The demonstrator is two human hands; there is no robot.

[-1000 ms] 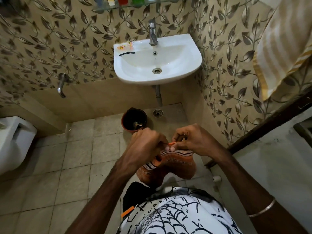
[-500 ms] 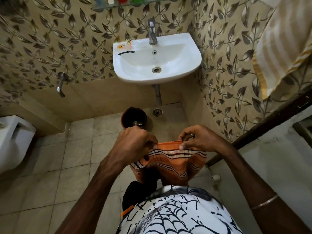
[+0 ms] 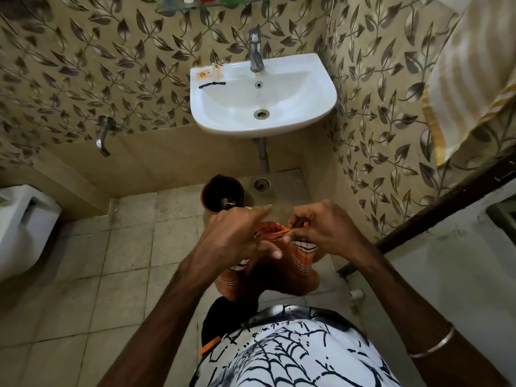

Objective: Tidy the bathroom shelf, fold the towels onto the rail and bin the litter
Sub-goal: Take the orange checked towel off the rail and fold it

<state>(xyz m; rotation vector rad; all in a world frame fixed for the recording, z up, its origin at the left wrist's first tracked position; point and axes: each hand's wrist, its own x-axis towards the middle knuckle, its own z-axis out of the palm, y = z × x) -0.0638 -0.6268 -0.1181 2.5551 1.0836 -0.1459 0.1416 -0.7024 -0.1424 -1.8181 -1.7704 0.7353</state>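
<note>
An orange towel (image 3: 284, 266) with white and dark stripes hangs bunched in front of my body. My left hand (image 3: 231, 238) grips its left part, and my right hand (image 3: 315, 230) pinches its top edge. A cream and yellow striped towel (image 3: 469, 79) hangs at the upper right. Orange wrappers (image 3: 209, 72) and a thin black item (image 3: 211, 85) lie on the left rim of the white sink (image 3: 307, 113). A brown bin (image 3: 222, 195) with a dark liner stands on the floor under the sink. The glass shelf (image 3: 195, 5) with coloured bottles shows at the top edge.
A steel tap (image 3: 255, 51) stands on the sink's back rim. A wall tap (image 3: 103, 138) sticks out at the left, above a white toilet (image 3: 22, 227). A floor drain (image 3: 262, 184) lies beside the bin. A dark door frame (image 3: 435, 210) runs along the right.
My hands spread the orange towel wide half a second ago. They have now come close together and the towel is bunched between them.
</note>
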